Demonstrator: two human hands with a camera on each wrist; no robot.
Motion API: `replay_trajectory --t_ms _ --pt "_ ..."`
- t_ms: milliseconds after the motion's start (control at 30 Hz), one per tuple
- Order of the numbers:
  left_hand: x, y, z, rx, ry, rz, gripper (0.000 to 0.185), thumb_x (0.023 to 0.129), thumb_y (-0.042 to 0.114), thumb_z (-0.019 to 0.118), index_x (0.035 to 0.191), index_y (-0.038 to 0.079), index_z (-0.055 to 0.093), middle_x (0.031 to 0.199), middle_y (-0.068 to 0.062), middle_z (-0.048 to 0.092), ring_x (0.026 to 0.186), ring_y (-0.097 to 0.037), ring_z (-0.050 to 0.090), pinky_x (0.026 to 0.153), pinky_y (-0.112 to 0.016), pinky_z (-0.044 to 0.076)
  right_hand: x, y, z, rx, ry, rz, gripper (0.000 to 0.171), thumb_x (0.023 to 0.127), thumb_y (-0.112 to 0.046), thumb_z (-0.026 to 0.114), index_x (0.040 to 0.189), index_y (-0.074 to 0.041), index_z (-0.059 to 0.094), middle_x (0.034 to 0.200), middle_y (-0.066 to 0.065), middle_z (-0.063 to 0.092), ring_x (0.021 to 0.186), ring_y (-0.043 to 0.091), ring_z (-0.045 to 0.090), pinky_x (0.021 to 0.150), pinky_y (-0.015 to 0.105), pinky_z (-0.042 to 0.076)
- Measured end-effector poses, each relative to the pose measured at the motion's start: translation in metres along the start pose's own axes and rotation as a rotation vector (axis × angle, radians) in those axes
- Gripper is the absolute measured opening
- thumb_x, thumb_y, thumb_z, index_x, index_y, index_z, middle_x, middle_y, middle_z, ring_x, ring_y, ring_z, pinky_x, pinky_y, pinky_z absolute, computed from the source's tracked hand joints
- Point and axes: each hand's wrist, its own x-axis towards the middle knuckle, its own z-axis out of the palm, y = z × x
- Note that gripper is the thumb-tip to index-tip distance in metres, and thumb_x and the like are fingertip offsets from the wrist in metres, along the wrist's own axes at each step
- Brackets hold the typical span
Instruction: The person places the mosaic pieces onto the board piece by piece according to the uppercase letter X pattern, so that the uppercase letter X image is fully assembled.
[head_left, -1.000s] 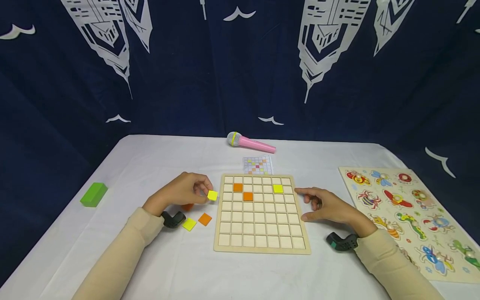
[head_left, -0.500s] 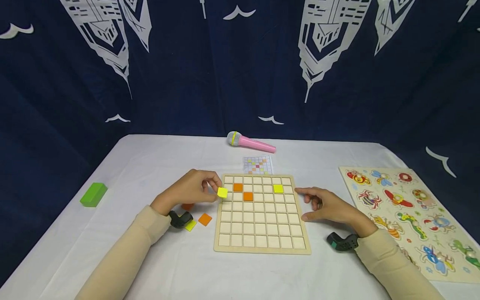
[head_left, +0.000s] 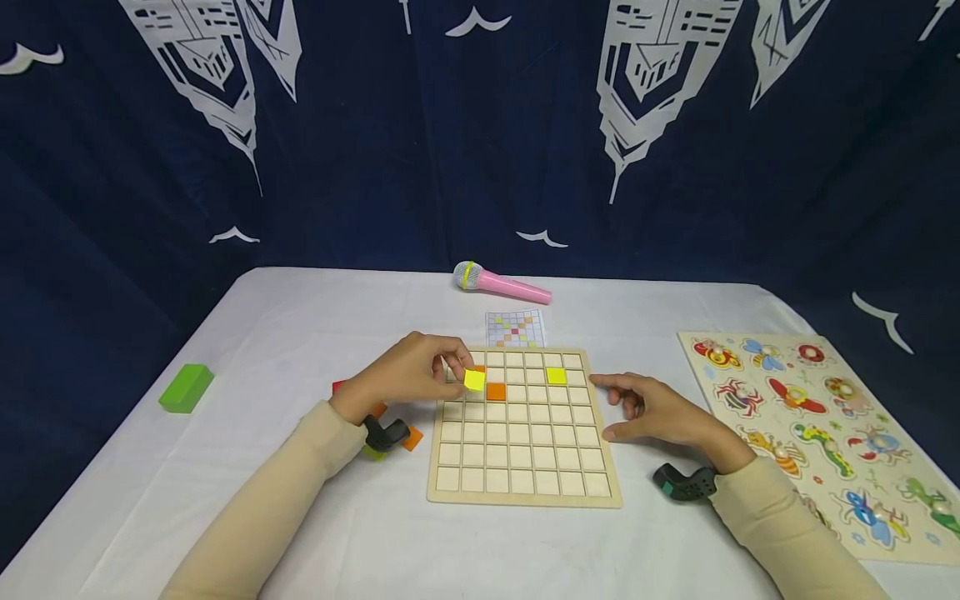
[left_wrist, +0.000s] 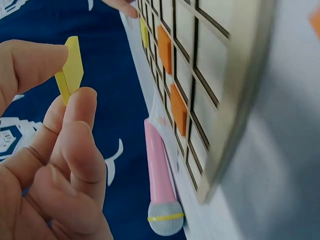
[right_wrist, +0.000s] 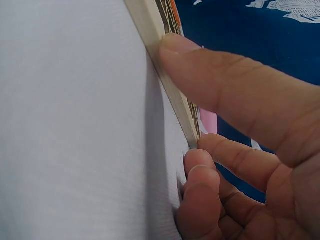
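The right hand [head_left: 660,412] rested on the table [head_left: 300,333] at the right edge of the wooden grid board [head_left: 522,487], thumb against the frame, its grip loose and holding nothing. The left hand [head_left: 405,379] pinched a yellow tile [head_left: 474,380] between thumb and fingertips, held above the board's upper-left cells beside an orange tile [head_left: 496,392]. Farther back lay a pink microphone [head_left: 498,285].
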Motion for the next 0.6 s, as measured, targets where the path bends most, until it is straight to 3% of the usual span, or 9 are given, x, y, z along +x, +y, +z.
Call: replay_trajectory --t_ms 200,600 --pt "0.012 0.007 0.009 -0.007 -0.018 0.015 0.024 0.085 0.010 0.086 0.107 0.011 0.075 0.089 0.008 0.073 0.063 -0.009 0.054 0.063 -0.024 0.044 0.000 0.000 0.000 0.003 0.000 0.000 0.079 0.083 -0.001 0.091 0.147 0.019 0.050 0.104 0.008 0.052 0.078 0.014 0.045 0.067 0.026 0.041" --pt "0.034 0.019 0.029 0.114 -0.022 0.021 0.023 0.087 0.017 0.088 0.105 0.012 0.076 0.089 0.011 0.074 0.066 -0.005 0.058 0.067 -0.024 0.048 0.000 -0.001 0.000 -0.008 -0.004 -0.014 0.079 0.083 -0.002 0.091 0.148 0.019 0.050 0.104 0.007 0.051 0.077 0.014 0.045 0.067 0.026 0.041"
